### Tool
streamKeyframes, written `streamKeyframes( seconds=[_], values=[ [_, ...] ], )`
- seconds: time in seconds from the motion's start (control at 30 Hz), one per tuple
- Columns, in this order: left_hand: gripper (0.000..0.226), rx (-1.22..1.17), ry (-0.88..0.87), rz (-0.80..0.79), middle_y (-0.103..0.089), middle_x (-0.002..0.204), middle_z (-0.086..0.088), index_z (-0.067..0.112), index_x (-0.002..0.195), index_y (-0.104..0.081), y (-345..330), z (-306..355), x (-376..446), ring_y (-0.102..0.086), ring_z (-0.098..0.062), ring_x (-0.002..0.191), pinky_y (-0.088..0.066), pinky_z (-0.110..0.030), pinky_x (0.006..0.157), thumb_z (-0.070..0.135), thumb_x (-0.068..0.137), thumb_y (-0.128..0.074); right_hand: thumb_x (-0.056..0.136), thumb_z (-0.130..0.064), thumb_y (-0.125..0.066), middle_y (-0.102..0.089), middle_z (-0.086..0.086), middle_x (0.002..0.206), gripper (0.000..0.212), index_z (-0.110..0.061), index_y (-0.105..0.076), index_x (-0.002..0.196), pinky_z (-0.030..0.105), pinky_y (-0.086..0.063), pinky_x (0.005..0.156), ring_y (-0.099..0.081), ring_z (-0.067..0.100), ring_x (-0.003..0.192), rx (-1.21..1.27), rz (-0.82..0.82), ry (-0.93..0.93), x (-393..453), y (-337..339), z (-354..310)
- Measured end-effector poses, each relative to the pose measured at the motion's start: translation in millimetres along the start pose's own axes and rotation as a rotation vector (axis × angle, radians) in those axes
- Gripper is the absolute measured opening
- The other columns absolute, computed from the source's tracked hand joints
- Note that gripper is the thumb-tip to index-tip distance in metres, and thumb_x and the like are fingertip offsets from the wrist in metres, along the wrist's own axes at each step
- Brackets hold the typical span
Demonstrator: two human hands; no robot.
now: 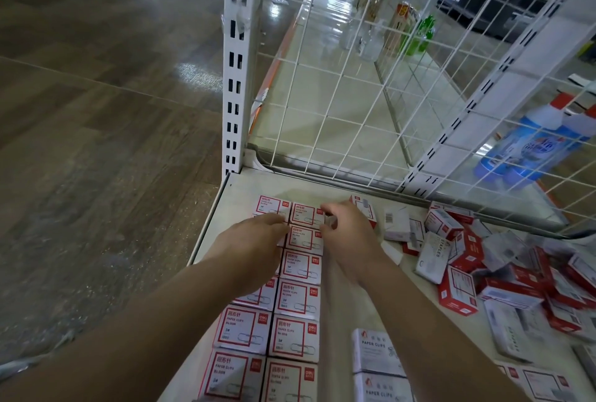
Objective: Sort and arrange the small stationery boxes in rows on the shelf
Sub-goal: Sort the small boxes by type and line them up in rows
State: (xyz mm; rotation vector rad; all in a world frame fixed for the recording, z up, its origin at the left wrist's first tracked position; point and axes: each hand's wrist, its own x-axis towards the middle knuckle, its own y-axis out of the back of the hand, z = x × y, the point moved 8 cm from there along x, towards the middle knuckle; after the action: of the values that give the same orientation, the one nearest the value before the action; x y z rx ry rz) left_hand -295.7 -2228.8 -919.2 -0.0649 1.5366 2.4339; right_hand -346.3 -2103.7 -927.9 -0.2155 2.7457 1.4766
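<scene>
Both hands reach to the far end of the two rows of paper clip boxes point(298, 298) on the white shelf point(225, 204). From my feed, the left hand point(254, 237) lies flat with straight fingers, its fingertips touching the box at the far end of the left row. The right hand point(346, 233) has its fingers curled at the edge of the farthest box in the right row point(306, 215); my view of the actual pinch is blocked by the knuckles, so I cannot tell whether it grips.

Both forearms cover parts of the left row and the bare strip beside the right one. Nearer me, two grey paper clip boxes point(375, 366) are cut off by the frame's bottom edge. A loose heap of red and white boxes point(477, 259) sprawls to the right, labels mostly blurred. Behind the wire grid point(354, 111), a blue bottle point(522, 146) lies tilted, its print unreadable.
</scene>
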Motion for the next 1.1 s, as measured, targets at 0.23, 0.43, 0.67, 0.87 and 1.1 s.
streamKeyframes(
  seconds=[0.23,0.43,0.67,0.87,1.1],
  values=[
    [0.045,-0.13,-0.015,0.133,-0.035,0.144,0.012,0.03,0.139,-0.038,2.0,1.9,-12.2,-0.039,-0.011,0.128,-0.04,-0.026,0.098,0.021,0.095,-0.044,0.095,-0.005,-0.042,-0.053,0.0,0.127,0.036,-0.015,-0.056,0.126,0.027,-0.043,0.095,-0.048,0.01,0.114,0.14,0.056,-0.03,-11.4,15.5,10.9],
    [0.036,-0.165,-0.069,0.147,-0.043,0.136,0.01,0.026,0.131,-0.048,-5.8,15.9,-26.3,-0.045,-0.01,0.122,-0.044,-0.02,0.095,0.019,0.096,-0.044,0.093,-0.003,-0.044,-0.058,-0.011,0.108,0.033,-0.021,-0.063,0.112,0.012,-0.042,0.075,-0.053,0.004,0.099,0.209,0.104,-0.084,-40.5,38.7,41.1],
    [0.032,-0.134,-0.183,0.089,-0.046,0.131,0.014,0.029,0.126,-0.052,-20.7,59.4,-38.7,-0.045,-0.005,0.117,-0.04,-0.02,0.092,0.023,0.096,-0.044,0.092,0.0,-0.046,-0.061,-0.003,0.098,0.027,-0.012,-0.066,0.106,0.002,-0.04,0.054,-0.052,-0.005,0.077,0.19,0.169,-0.067,-75.3,76.1,66.1],
    [0.034,-0.08,-0.29,0.009,-0.045,0.129,0.018,0.034,0.129,-0.048,-39.0,97.7,-51.1,-0.046,-0.004,0.115,-0.037,-0.017,0.092,0.03,0.095,-0.044,0.088,-0.004,-0.055,-0.059,-0.006,0.095,0.029,-0.016,-0.062,0.113,0.007,-0.035,0.062,-0.054,0.006,0.084,0.174,0.106,-0.158,-99.5,86.6,93.8],
    [0.037,0.081,-0.397,-0.087,-0.047,0.125,0.009,0.029,0.131,-0.046,-56.4,116.4,-58.2,-0.047,-0.009,0.111,-0.043,-0.025,0.093,0.033,0.096,-0.041,0.078,-0.017,-0.072,-0.047,-0.02,0.089,0.039,-0.029,-0.055,0.112,0.006,-0.035,0.057,-0.046,-0.005,0.08,0.208,-0.026,-0.221,-115.9,76.7,100.3]
  ],
)
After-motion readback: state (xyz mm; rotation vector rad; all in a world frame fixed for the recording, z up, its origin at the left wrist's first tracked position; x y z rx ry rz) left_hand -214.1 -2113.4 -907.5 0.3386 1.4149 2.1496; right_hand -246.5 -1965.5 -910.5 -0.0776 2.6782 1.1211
